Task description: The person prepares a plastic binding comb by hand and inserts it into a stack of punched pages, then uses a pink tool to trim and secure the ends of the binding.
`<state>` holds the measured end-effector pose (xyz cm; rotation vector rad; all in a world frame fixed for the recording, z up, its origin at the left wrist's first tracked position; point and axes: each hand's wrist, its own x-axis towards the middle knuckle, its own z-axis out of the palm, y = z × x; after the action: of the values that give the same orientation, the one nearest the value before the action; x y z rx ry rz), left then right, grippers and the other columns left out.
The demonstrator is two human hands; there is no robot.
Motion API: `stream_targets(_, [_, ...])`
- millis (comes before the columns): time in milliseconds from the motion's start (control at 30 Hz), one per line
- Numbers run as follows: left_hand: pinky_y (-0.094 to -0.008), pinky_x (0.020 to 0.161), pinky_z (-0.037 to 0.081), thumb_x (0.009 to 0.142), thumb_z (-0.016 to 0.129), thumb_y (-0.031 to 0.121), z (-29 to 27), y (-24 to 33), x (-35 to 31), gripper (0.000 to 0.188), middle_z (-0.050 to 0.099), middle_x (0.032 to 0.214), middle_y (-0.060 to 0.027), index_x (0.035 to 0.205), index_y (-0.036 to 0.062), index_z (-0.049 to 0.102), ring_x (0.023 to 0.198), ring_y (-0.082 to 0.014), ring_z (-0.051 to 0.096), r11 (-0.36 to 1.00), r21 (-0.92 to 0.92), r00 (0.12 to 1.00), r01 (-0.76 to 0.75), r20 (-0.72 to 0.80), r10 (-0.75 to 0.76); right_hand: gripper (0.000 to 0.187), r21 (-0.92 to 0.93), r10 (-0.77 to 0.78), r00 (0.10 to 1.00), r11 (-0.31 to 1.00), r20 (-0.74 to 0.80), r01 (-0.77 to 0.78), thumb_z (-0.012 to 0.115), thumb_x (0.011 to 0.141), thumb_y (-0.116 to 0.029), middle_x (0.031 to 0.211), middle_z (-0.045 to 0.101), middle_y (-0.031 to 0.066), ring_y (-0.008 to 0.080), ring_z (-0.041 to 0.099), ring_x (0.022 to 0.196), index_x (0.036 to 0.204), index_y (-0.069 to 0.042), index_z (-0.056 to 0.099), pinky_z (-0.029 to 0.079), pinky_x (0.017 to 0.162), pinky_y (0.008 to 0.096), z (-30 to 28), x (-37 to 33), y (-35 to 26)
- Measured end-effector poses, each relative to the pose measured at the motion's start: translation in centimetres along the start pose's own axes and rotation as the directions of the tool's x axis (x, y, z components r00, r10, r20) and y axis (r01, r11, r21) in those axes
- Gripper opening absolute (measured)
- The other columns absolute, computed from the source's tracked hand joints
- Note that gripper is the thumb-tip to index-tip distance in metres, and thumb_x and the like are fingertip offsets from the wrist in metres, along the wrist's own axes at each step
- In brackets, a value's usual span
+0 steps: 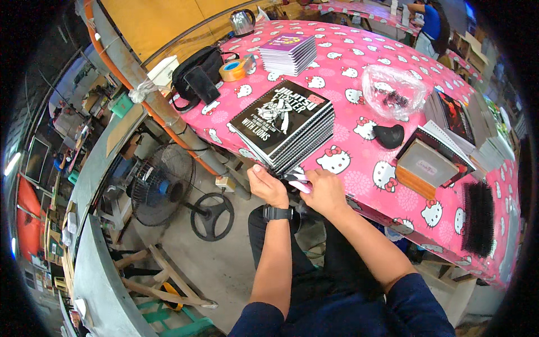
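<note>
A stack of black spiral notebooks with white print on the top cover lies at the table's near edge, black coils facing right. My left hand is closed at the stack's near corner, gripping the end of a notebook; its fingertips are partly hidden. Beside it, my right hand is wrapped round pliers with pale pink handles. Their dark jaws point at the coil ends by my left fingers. Whether the jaws touch a coil I cannot tell.
On the pink patterned tablecloth are purple notebooks, tape rolls, a black bag, a plastic bag, a wooden block and black coils. A fan and a post stand left.
</note>
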<state>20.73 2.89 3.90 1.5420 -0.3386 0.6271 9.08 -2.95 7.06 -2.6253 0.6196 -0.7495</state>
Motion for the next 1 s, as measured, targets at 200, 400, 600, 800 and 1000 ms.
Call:
stream_targets(200, [-0.0392,0.050,0.032,0.093,0.037,0.022,0.2,-0.6,0.6,0.034,0.040,0.057,-0.0163,0.069,-0.0020,0.041,0.051,-0.0302,0.039,0.997,-0.073,1.000,0.007,0.006,-0.006,0.028,0.145,0.181,0.960,0.966,0.215,-0.215,0.067,0.062,-0.023,0.072,0.057,0.0126,0.0292,0.057,0.071,0.079,-0.003,0.059,0.045,0.064,0.0396,-0.4,0.3,0.1])
stream_targets(400, [-0.0357,0.050,0.031,0.093,0.036,0.023,-0.1,-0.3,0.5,0.034,0.037,0.056,-0.0118,0.070,-0.0017,0.040,0.051,-0.0240,0.035,0.994,-0.106,0.999,-0.032,0.004,0.032,0.044,-0.135,0.029,0.998,0.991,0.050,-0.022,0.069,0.060,-0.025,0.091,0.055,0.0090,0.0248,0.049,0.091,0.096,-0.006,0.055,0.037,0.077,0.0408,-0.7,-0.4,0.2])
stream_targets(600, [-0.0345,0.055,0.032,0.094,0.033,0.028,-0.1,-0.4,-0.2,0.038,0.039,0.061,-0.0103,0.072,-0.0023,0.039,0.057,-0.0208,0.034,0.999,-0.045,0.999,0.023,0.027,-0.022,0.038,-0.159,-0.011,1.000,0.987,-0.026,0.007,0.069,0.059,-0.024,0.086,0.056,0.0097,0.0255,0.052,0.087,0.089,-0.005,0.056,0.040,0.075,0.0406,-0.1,-0.3,-0.5])
stream_targets(800, [-0.0372,0.050,0.032,0.093,0.036,0.025,0.1,-0.5,0.4,0.036,0.040,0.057,-0.0138,0.069,-0.0016,0.040,0.051,-0.0257,0.037,0.996,-0.074,0.999,-0.040,-0.029,0.038,0.026,0.043,0.077,0.991,0.996,0.113,-0.082,0.068,0.060,-0.021,0.068,0.057,0.0143,0.0319,0.057,0.067,0.078,-0.003,0.059,0.047,0.061,0.0401,-0.2,0.2,0.1])
stream_targets(1000, [-0.0329,0.048,0.030,0.094,0.038,0.023,-0.7,-0.1,1.6,0.036,0.036,0.054,-0.0084,0.068,-0.0010,0.041,0.050,-0.0195,0.032,0.994,0.026,0.988,-0.106,0.120,0.102,0.027,0.014,0.040,0.997,0.999,0.068,-0.041,0.067,0.064,-0.021,0.076,0.059,0.0143,0.0313,0.057,0.072,0.082,-0.003,0.058,0.047,0.063,0.0389,-0.9,-0.1,0.6])
